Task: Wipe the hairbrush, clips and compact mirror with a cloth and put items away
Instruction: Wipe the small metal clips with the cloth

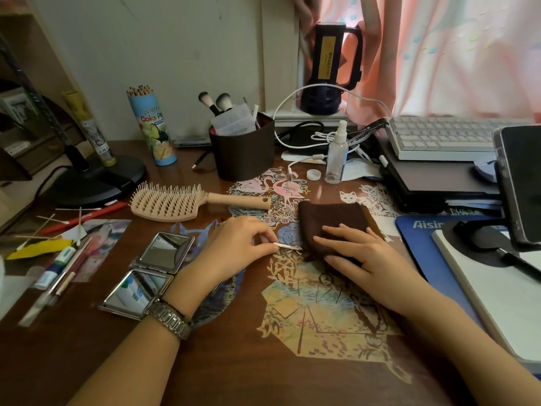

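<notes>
I see the brown table [187, 356] covered in paper-cut pictures. The beige hairbrush [175, 202] lies bristles up, far side of my hands, well apart from them. The brown cloth [333, 227] sits right of centre; my right hand [360, 256] rests flat on it, fingers spread, no grip taken. The compact mirror [150, 272] lies open, just beside my left wrist. My left hand [234, 247] pinches 1 silver clip [285, 246], its tip touching the cloth's edge.

Mirror [152, 269] L of cloth [333, 224].
</notes>
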`<state>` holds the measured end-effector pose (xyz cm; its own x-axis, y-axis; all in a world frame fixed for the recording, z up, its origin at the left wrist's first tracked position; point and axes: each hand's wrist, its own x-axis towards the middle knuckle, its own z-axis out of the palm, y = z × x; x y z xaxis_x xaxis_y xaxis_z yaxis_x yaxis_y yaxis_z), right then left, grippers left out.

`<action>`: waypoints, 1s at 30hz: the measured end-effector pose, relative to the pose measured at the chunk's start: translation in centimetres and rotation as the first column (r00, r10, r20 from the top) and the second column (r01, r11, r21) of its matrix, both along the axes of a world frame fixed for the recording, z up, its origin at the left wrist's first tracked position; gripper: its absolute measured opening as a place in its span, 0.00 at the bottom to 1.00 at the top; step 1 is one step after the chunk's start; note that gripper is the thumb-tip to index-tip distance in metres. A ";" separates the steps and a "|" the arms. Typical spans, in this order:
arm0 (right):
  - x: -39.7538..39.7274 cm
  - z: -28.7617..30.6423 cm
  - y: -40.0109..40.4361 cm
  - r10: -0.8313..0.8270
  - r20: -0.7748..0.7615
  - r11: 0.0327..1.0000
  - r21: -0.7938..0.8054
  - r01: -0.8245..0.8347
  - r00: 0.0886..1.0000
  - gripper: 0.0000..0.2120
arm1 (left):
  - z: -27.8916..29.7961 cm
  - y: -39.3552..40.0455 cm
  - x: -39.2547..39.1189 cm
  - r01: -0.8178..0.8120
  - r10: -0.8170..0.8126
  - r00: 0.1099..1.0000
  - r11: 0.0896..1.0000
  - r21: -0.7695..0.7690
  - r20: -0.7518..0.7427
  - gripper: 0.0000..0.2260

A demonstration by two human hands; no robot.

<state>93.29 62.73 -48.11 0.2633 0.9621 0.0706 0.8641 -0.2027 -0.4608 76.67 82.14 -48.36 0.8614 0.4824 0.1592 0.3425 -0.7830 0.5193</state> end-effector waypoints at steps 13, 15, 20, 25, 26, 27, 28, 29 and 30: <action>-0.9 -0.7 0.4 0.042 0.179 0.995 -0.098 -0.024 0.983 0.23 | 0.1 0.0 0.1 0.005 -0.005 1.000 1.000 -0.019 0.012 0.03; -1.1 -0.6 0.6 0.036 0.186 0.994 -0.106 -0.017 0.982 0.23 | 0.0 0.0 0.2 0.004 -0.004 1.000 1.000 -0.014 0.016 0.02; -1.9 -0.6 1.2 0.039 0.191 0.994 -0.109 -0.018 0.981 0.25 | 0.0 0.0 0.2 0.012 -0.012 1.000 1.000 -0.004 0.026 0.02; -2.9 -0.7 2.2 0.024 0.182 0.997 -0.074 -0.011 0.983 0.24 | -0.2 0.0 0.4 0.019 -0.019 0.999 1.000 0.017 0.037 0.02; -3.1 -0.6 2.4 0.016 0.185 0.997 -0.071 -0.003 0.983 0.23 | -0.2 0.0 0.4 0.021 -0.022 0.999 1.000 0.021 0.038 0.02; -3.2 -0.6 2.5 0.008 0.189 0.998 -0.069 0.005 0.982 0.22 | -0.2 0.0 0.5 0.023 -0.024 0.999 0.999 0.023 0.040 0.02; -3.3 -0.6 2.6 0.002 0.191 0.998 -0.063 0.010 0.982 0.21 | -0.3 -0.1 0.6 0.025 -0.026 0.999 0.999 0.023 0.044 0.02; -3.4 -0.6 2.7 -0.002 0.190 0.998 -0.055 0.013 0.982 0.21 | -0.3 -0.1 0.7 0.026 -0.027 0.998 0.999 0.025 0.049 0.02; -3.5 -0.6 2.8 -0.003 0.185 0.999 -0.051 0.013 0.983 0.21 | -0.4 -0.1 0.8 0.026 -0.028 0.998 0.999 0.029 0.052 0.02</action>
<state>89.81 65.54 -48.72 0.2581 0.9636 0.0693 0.9317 -0.2293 -0.2816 77.51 82.01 -48.72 0.8641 0.4540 0.2174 0.2941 -0.8059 0.5138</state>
